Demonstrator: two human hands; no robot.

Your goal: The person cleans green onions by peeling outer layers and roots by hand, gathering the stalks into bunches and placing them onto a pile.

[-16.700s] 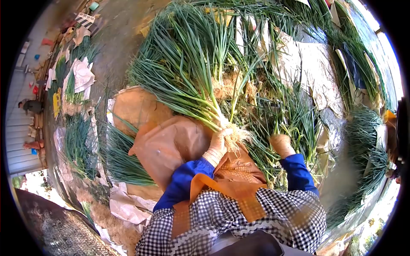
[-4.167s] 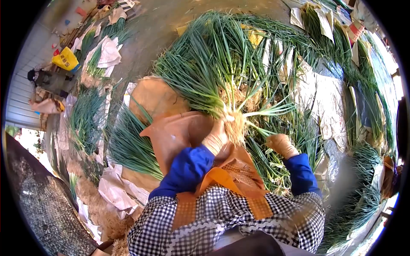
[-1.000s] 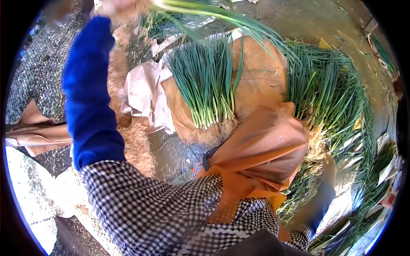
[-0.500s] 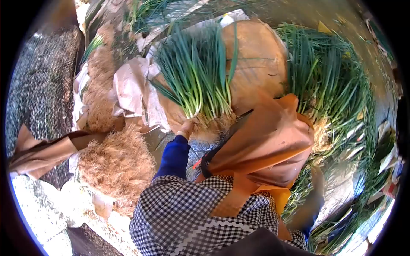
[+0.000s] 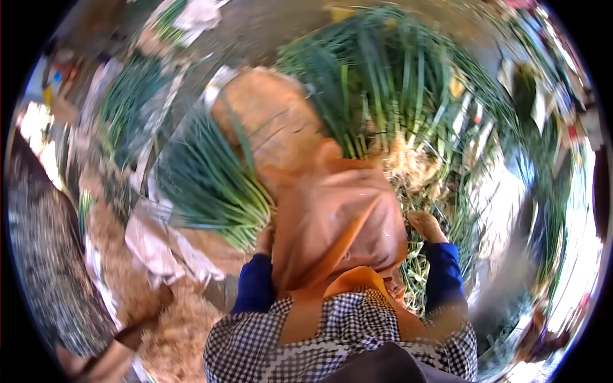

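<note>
On brown paper at the left lies a fanned bunch of spring onions (image 5: pixel 220 191), green leaves pointing up and left. My left hand (image 5: pixel 265 240) is at its root end, beside the apron, and seems closed around the stalk bases; most of its fingers are hidden. My right hand (image 5: pixel 426 226) is out to the right, holding nothing I can see, its fingers stretched out just below the pale roots (image 5: pixel 408 163) of a larger spring onion pile (image 5: pixel 396 83). The orange-brown apron (image 5: pixel 338 220) spreads between both hands.
Brown paper (image 5: pixel 271 118) lies ahead, between the bunch and the pile. Fibrous tan root heaps (image 5: pixel 182 329) are at the lower left, near crumpled pinkish paper (image 5: pixel 156 239). More spring onions (image 5: pixel 131 105) lie at the upper left. Loose leaves and papers (image 5: pixel 501 210) litter the right.
The view has swung right, so the bunch and paper appear further left. My right hand has come forward from low at the right to near the pile's roots. My left hand stays at the bunch's base.
</note>
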